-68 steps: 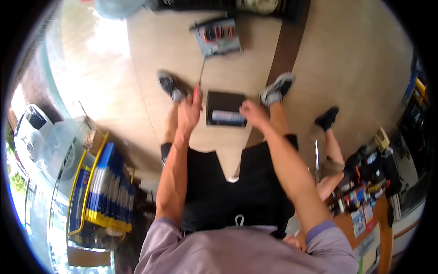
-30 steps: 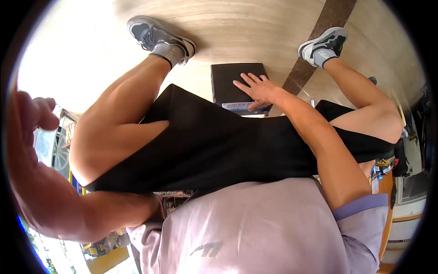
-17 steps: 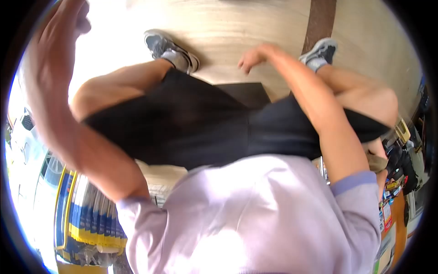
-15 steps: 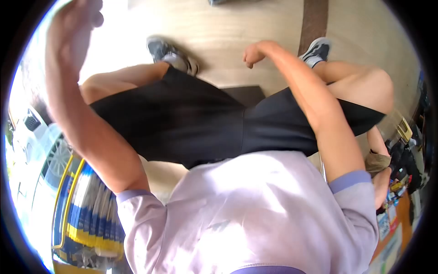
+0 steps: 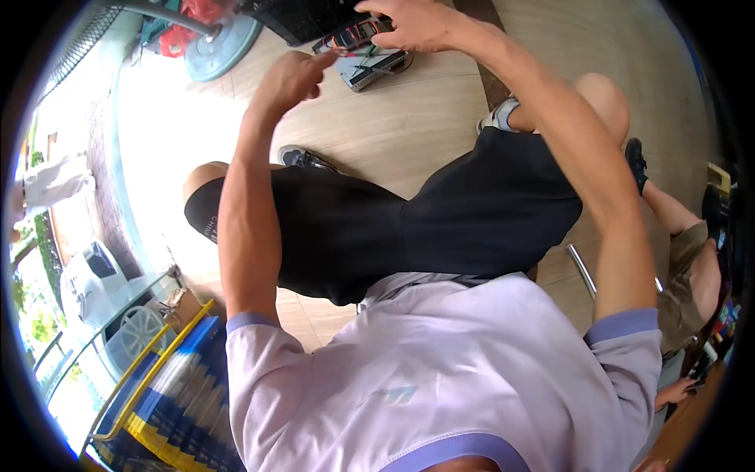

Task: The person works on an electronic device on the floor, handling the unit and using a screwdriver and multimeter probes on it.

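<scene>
My left hand (image 5: 292, 80) hovers over the floor with its index finger stretched out and the others loosely bent. That fingertip is close to the red part of a test lead (image 5: 343, 53); I cannot tell if they touch. My right hand (image 5: 417, 25) is open, thumb and index finger spread apart, beside the right end of a dark multimeter (image 5: 358, 35) with orange trim. Whether it touches the meter is unclear. Below the meter a grey metal box (image 5: 370, 72) lies on the floor, with thin leads across it.
A black crate (image 5: 295, 17) stands behind the meter. At upper left is a fan's round base (image 5: 224, 49). A yellow-framed rack (image 5: 169, 393) with blue packets stands at my left. Another person's leg (image 5: 672, 208) and a hand with a phone (image 5: 678, 391) are at right.
My view has shifted forward, bringing the multimeter, grey box and crate into sight. Both hands have reached forward, and my left hand has come in from the far left toward the meter.
</scene>
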{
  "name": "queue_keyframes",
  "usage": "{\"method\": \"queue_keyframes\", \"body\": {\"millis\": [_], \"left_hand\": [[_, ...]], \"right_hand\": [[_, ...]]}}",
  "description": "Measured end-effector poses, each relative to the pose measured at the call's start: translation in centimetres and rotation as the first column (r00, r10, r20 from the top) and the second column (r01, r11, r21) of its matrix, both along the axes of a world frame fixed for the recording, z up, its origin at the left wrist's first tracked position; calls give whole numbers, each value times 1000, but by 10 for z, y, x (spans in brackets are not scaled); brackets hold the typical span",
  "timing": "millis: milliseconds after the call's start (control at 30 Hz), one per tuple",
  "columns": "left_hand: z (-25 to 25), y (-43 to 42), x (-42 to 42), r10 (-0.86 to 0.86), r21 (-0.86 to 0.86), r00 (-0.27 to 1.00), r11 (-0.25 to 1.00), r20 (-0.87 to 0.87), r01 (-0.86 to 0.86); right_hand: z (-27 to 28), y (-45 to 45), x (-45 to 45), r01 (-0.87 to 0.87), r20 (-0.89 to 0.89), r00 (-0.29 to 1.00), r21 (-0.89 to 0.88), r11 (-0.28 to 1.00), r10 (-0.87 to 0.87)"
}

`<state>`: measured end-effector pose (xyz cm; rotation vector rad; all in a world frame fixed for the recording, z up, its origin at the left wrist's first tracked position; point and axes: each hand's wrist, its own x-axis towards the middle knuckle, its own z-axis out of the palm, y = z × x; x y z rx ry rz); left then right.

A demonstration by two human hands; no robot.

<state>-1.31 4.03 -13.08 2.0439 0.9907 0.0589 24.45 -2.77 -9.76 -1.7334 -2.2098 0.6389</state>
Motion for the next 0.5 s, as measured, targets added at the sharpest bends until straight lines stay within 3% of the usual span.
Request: {"method": "queue_keyframes", "body": {"millis": [33, 100, 167, 200, 267, 300, 333, 367, 400, 433, 467, 500], "left_hand": [[5, -5, 9, 7, -102, 1000, 995, 22, -4], [26, -21, 31, 79, -269, 997, 961, 23, -70], [45, -32, 46, -9, -255, 971, 964, 237, 71], [54, -33, 53, -47, -233, 941, 963, 336, 132], [72, -31, 69, -103, -191, 943, 967, 316, 169], [91, -27, 69, -108, -138, 946, 978, 306, 157], [112, -21, 62, -106, -66, 952, 989, 289, 131], [150, -10, 48, -219, 72, 968, 975, 126, 211], [137, 14, 40, -270, 171, 963, 948, -21, 270], [137, -3, 35, -109, 84, 988, 991, 113, 99], [167, -17, 31, -80, 57, 996, 995, 48, 77], [134, -12, 46, -209, 116, 970, 974, 123, 195]], "right_hand": [[17, -12, 0, -57, 31, 998, 186, 981, 52], [38, -24, 1, -191, 135, 979, 322, 927, 154], [50, -38, -2, -258, 177, 965, 488, 834, 195], [49, -39, -9, -223, 130, 975, 502, 835, 182], [57, -42, -3, -110, -53, 991, 185, 977, 122], [74, -33, -5, -119, -129, 982, 135, 984, 136], [68, -12, -1, -183, -76, 976, 237, 954, 206], [63, 20, 1, -293, -15, 935, 525, 799, 353], [39, 41, 7, -297, -21, 910, 665, 685, 414], [65, 20, 0, -272, -100, 911, 586, 764, 401], [65, 21, 8, -244, -151, 918, 516, 821, 368], [63, -7, 35, -115, -202, 958, 385, 916, 205]]}}
